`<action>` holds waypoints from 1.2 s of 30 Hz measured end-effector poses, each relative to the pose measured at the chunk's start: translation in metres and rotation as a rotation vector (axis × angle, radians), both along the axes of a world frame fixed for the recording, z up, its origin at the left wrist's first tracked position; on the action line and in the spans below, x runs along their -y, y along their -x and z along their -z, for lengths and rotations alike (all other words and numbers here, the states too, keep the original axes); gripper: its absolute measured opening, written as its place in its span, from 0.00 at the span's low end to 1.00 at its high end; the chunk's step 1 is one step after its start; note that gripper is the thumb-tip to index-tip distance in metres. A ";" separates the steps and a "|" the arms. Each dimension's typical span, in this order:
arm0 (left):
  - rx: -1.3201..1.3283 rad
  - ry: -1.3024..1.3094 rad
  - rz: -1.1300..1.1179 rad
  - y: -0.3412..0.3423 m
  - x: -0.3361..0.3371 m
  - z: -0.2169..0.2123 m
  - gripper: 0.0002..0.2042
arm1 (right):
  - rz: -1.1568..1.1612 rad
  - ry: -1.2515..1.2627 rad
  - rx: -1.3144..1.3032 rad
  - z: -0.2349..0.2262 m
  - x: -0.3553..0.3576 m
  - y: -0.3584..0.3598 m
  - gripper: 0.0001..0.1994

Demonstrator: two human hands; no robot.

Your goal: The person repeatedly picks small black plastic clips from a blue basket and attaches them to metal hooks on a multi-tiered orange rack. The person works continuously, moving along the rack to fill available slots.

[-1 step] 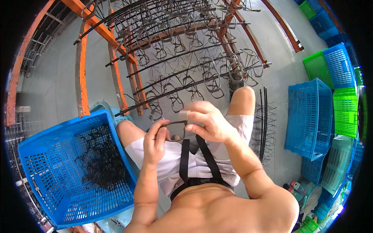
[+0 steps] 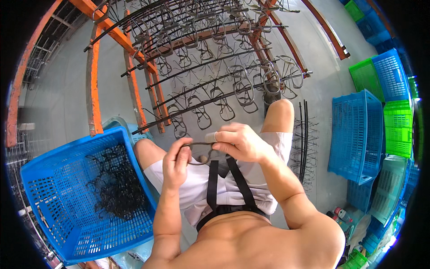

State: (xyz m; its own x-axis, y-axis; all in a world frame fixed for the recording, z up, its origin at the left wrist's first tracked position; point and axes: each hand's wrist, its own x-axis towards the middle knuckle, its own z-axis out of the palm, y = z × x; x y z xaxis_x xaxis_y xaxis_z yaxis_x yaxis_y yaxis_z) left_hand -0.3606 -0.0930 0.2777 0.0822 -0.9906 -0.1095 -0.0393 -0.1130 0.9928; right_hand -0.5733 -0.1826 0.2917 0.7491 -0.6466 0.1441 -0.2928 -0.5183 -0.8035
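Note:
A thin dark glasses frame (image 2: 200, 144) spans the gap between my two hands above my lap. My left hand (image 2: 176, 162) pinches one end of it between thumb and fingers. At the other end, my right hand (image 2: 237, 141) grips it with thumb and forefinger; a pale cover sits on one fingertip. The frame is turned nearly edge-on, so its lower rim shows only faintly. Just beyond the hands, similar frames (image 2: 204, 117) hang from a black rod (image 2: 201, 104) on an orange rack.
To my left stands a large blue basket (image 2: 58, 197) holding a tangled heap of dark pieces (image 2: 118, 188). Orange rack posts (image 2: 95, 85) rise ahead. On the right are stacked blue crates (image 2: 356, 134), green crates (image 2: 398, 127), and black rods (image 2: 303, 143) with thin wires on the floor.
The glasses frame has tilted from showing an open lens rim to nearly edge-on. My right fingers, blurred before, have come lower and closed at its end.

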 end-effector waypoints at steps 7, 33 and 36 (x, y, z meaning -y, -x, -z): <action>-0.168 -0.111 -0.343 -0.031 -0.019 0.025 0.12 | 0.821 -0.459 0.674 0.054 0.017 -0.037 0.12; -0.100 -0.338 -0.293 -0.064 -0.038 0.018 0.08 | 1.160 -0.693 0.832 0.075 0.053 -0.083 0.13; -0.112 -0.341 -0.281 -0.061 -0.038 0.019 0.08 | 1.103 -0.699 0.874 0.074 0.053 -0.082 0.14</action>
